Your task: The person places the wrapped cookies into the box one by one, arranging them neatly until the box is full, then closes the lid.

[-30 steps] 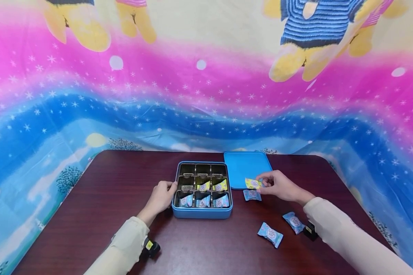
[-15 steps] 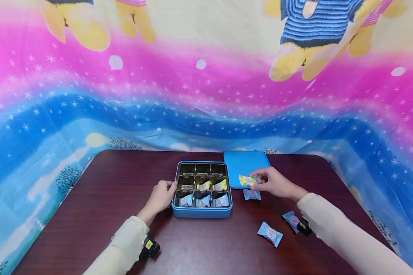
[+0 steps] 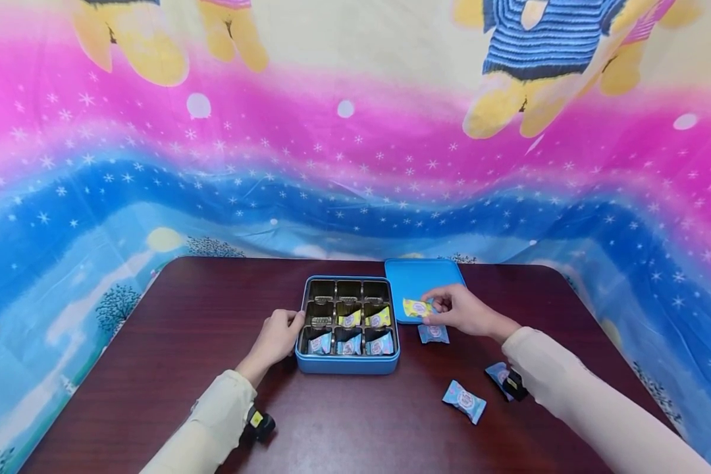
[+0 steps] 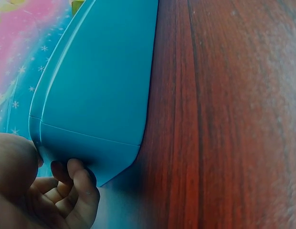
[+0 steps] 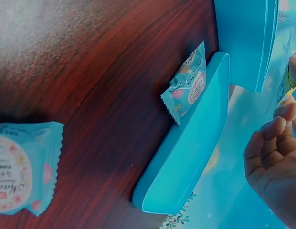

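A blue tin (image 3: 348, 366) with a dark divided tray stands on the table. Its front row holds blue wrapped macarons (image 3: 349, 345); yellow ones (image 3: 378, 317) lie in the middle and right compartments of the middle row. My left hand (image 3: 275, 337) holds the tin's left side, thumb by the rim and curled fingers against the wall (image 4: 98, 71). To the right of the tin, over the blue lid (image 3: 423, 273), my right hand (image 3: 467, 309) pinches a yellow wrapped macaron (image 3: 415, 307) between thumb and fingers. In the right wrist view that macaron shows only at the edge.
One blue wrapped macaron (image 3: 434, 335) lies against the lid's front edge. Two more, a nearer one (image 3: 464, 401) and one partly behind the right wrist camera (image 3: 497, 378), lie at the right front. A printed cloth (image 3: 343, 164) hangs behind the table (image 3: 225, 296).
My right hand has moved left with the yellow wrapped macaron, across the lid towards the tin. My left hand and the tin have stayed in place.
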`<state>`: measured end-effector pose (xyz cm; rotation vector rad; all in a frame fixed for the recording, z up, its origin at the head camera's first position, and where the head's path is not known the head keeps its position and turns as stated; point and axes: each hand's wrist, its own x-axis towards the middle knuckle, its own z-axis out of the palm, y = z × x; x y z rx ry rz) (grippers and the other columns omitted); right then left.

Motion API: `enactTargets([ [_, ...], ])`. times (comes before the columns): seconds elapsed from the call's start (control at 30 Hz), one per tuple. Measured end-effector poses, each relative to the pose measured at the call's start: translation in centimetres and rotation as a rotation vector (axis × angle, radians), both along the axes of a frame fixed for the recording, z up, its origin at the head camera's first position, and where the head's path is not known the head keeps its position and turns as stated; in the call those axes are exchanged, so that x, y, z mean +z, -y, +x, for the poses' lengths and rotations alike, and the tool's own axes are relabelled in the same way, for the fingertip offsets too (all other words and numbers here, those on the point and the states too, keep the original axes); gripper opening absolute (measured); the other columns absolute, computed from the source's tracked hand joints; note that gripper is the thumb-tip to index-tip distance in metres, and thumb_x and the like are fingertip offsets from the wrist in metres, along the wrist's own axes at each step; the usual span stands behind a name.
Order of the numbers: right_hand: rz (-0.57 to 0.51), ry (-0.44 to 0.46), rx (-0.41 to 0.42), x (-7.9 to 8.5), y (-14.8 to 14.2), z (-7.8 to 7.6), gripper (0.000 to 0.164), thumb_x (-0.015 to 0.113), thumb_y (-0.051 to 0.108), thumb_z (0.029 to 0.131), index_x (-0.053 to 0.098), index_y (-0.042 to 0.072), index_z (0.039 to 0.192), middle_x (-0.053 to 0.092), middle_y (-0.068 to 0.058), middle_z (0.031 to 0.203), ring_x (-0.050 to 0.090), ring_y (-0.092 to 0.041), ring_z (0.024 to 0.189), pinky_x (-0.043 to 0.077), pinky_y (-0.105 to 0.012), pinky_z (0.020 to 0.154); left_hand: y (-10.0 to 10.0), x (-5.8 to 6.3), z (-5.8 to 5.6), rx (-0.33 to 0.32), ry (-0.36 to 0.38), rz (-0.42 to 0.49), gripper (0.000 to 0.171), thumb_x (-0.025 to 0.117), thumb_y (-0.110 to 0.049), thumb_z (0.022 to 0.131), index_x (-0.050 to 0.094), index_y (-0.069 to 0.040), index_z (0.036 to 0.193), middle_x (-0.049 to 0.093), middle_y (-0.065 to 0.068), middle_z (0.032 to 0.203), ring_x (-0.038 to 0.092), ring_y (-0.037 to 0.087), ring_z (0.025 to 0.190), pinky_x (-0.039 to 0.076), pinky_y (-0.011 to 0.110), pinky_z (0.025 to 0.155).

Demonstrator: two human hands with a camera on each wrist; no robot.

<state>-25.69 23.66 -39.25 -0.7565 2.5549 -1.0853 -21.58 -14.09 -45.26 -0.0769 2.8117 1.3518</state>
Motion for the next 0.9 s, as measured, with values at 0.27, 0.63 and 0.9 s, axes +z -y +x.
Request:
enactTargets([
  [0.27,-0.014,0.004,0.01,0.1,0.7,0.0,0.034,0.072,0.017,0.094,0.067,0.001,0.124,0.043,0.001,0.071,0.038,-0.008,0.058,0.044,-0.027,0.062,0.0,0.0,0.0,-0.005,-0.006,-0.002,0.037,0.048,-0.028,0.105,0.074,-0.002,0.112,0.062,0.004,0.062,0.06,0.015,0.043,0.051,0.029,0.048],
  [0.63,-0.017,-0.006,0.014,-0.2,1.7,-0.2,0.032,0.074,0.014,0.092,0.069,0.001,0.12,0.043,0.0,0.071,0.037,-0.007,0.057,0.042,-0.025,0.061,0.0,0.1,0.1,-0.001,-0.011,-0.005,0.036,0.049,-0.028,0.105,0.074,-0.002,0.108,0.061,0.004,0.061,0.059,0.014,0.043,0.051,0.029,0.048],
  [0.9,-0.015,0.001,-0.003,-0.4,2.6,-0.2,0.03,0.075,0.015,0.092,0.071,0.004,0.118,0.044,0.0,0.07,0.037,-0.008,0.057,0.041,-0.025,0.058,0.0,-0.1,0.1,0.001,-0.008,0.005,0.036,0.049,-0.028,0.105,0.074,-0.003,0.109,0.061,0.003,0.061,0.058,0.012,0.042,0.051,0.029,0.048],
])
